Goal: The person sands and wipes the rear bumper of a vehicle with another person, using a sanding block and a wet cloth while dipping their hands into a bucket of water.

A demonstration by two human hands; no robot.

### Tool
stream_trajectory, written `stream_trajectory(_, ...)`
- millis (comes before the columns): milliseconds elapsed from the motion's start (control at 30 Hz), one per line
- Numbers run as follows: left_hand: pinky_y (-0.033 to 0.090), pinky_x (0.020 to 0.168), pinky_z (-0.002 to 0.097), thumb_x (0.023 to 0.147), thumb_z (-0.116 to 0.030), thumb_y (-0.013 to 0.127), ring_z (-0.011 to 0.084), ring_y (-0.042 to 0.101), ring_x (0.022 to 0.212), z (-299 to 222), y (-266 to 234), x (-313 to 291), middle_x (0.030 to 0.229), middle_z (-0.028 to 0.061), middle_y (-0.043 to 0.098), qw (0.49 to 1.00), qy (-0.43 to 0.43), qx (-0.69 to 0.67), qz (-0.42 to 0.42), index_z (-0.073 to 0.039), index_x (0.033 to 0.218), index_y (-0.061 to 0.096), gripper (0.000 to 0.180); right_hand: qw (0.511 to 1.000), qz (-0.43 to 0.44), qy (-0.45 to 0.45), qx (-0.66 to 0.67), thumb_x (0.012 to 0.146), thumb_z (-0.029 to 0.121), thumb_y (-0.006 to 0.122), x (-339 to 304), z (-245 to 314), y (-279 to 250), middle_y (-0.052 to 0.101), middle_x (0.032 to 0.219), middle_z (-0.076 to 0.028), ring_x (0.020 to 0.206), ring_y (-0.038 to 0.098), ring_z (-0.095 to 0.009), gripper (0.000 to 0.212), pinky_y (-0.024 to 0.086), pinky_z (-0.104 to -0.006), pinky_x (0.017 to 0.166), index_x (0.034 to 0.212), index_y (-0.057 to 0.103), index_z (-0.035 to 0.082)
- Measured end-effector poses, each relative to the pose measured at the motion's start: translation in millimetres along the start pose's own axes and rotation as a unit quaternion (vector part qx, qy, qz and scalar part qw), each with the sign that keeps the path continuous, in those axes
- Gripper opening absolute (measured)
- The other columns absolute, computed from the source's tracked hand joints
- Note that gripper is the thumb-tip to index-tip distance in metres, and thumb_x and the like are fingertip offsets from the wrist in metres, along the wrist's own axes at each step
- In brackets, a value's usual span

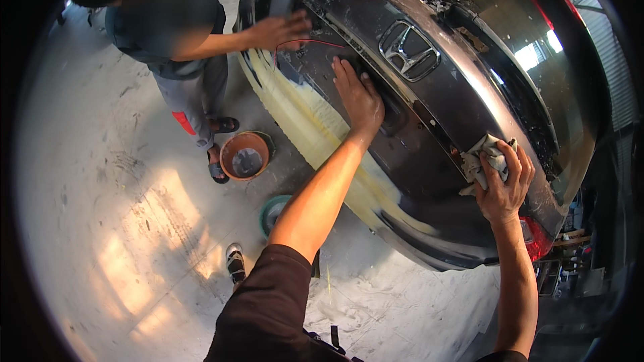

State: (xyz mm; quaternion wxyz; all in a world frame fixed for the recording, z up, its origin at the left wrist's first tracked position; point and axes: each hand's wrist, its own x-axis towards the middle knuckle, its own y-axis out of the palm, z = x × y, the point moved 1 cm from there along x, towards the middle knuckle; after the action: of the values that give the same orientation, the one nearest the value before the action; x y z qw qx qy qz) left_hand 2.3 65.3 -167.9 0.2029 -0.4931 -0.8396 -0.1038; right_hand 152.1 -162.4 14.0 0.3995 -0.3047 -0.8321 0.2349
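Head view, hidden parts: the fisheye rim blackens the frame edges; the car rear (pixel 429 127) is cut off at upper right, and the clutter at lower right is too dark to make out.
Left hand: the left hand (pixel 359 97), centre of the frame, lies flat on the dark panel, fingers spread and pressed to the surface, pinching nothing.
Right hand: the right hand (pixel 503 184), right of centre, is pressed together around a crumpled pale cloth (pixel 484 159) held against the panel's lower edge.
Materials: the panel is glossy dark paint, wet with soapy streaks; a chrome emblem (pixel 409 50) sits above the left hand; a yellowish sanded patch (pixel 308 121) runs along the bumper; a red tail light (pixel 534 238) shows under the right wrist.
Other person: at upper left, a co-worker's hand (pixel 282 30) rests on the same panel beside a thin red wire (pixel 308 42).
Floor: pale concrete floor (pixel 121 181), scuffed and wet; an orange bucket (pixel 245 155) and a green bowl (pixel 274 213) stand left of the outstretched left forearm, near a sandalled foot (pixel 235 261).
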Motion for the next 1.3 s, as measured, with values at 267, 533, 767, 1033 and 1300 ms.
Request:
stream_trajectory(267, 0.016, 0.116, 0.0567, 0.097, -0.012, 0.049, 0.0464, 0.015, 0.145, 30.6, -16.1, -0.4, 0.155, 0.0314, 0.015, 0.99, 0.126, 0.042, 0.051, 0.013, 0.144, 0.025, 0.058, 1.0, -0.001, 0.003, -0.001, 0.06, 0.014, 0.076, 2.0, 5.6, 2.9, 0.052, 0.132, -0.007, 0.122, 0.047, -0.035, 0.046, 0.038, -0.0493, 0.101, 0.105, 0.071, 0.02)
stream_trajectory(533, 0.015, 0.117, 0.0555, 0.098, -0.013, 0.046, 0.0453, 0.016, 0.145, 33.8, -18.2, -4.6, 0.156, 0.0297, 0.016, 0.985, 0.158, 0.01, 0.074, 0.01, 0.146, 0.024, 0.057, 1.0, 0.011, -0.002, -0.011, 0.061, 0.015, 0.076, -1.9, 3.1, 1.8, 0.052, 0.132, -0.007, 0.123, 0.047, -0.035, 0.045, 0.037, -0.0491, 0.102, 0.105, 0.071, 0.02)
stream_trajectory(767, 0.011, 0.118, 0.0534, 0.099, -0.015, 0.041, 0.0453, 0.013, 0.146, -18.9, 0.9, 9.0, 0.156, 0.0327, 0.011, 0.993, -0.037, -0.109, -0.006, 0.011, 0.148, 0.015, 0.061, 1.0, 0.005, -0.007, -0.001, 0.065, 0.015, 0.074, -0.6, 7.1, 5.2, 0.052, 0.131, -0.01, 0.123, 0.047, -0.036, 0.042, 0.037, -0.0491, 0.102, 0.106, 0.071, 0.019)
stream_trajectory(1033, 0.01, 0.117, 0.0568, 0.096, -0.01, 0.045, 0.0495, 0.011, 0.144, 11.9, -0.9, 27.0, 0.153, 0.0368, 0.008, 0.998, 0.055, -0.036, 0.01, 0.018, 0.142, 0.019, 0.06, 1.0, -0.004, -0.005, -0.005, 0.065, 0.013, 0.071, 1.9, 6.5, 5.5, 0.054, 0.131, -0.01, 0.122, 0.047, -0.037, 0.041, 0.038, -0.0485, 0.101, 0.105, 0.071, 0.017)
stream_trajectory(1300, 0.013, 0.116, 0.058, 0.099, -0.014, 0.043, 0.0493, 0.013, 0.144, 23.7, -10.9, 13.4, 0.154, 0.0355, 0.011, 0.999, -0.002, -0.049, 0.012, 0.016, 0.143, 0.021, 0.058, 1.0, -0.004, -0.014, -0.016, 0.066, 0.016, 0.071, -2.0, 4.0, 8.2, 0.053, 0.132, -0.01, 0.122, 0.048, -0.037, 0.039, 0.037, -0.0498, 0.102, 0.106, 0.071, 0.017)
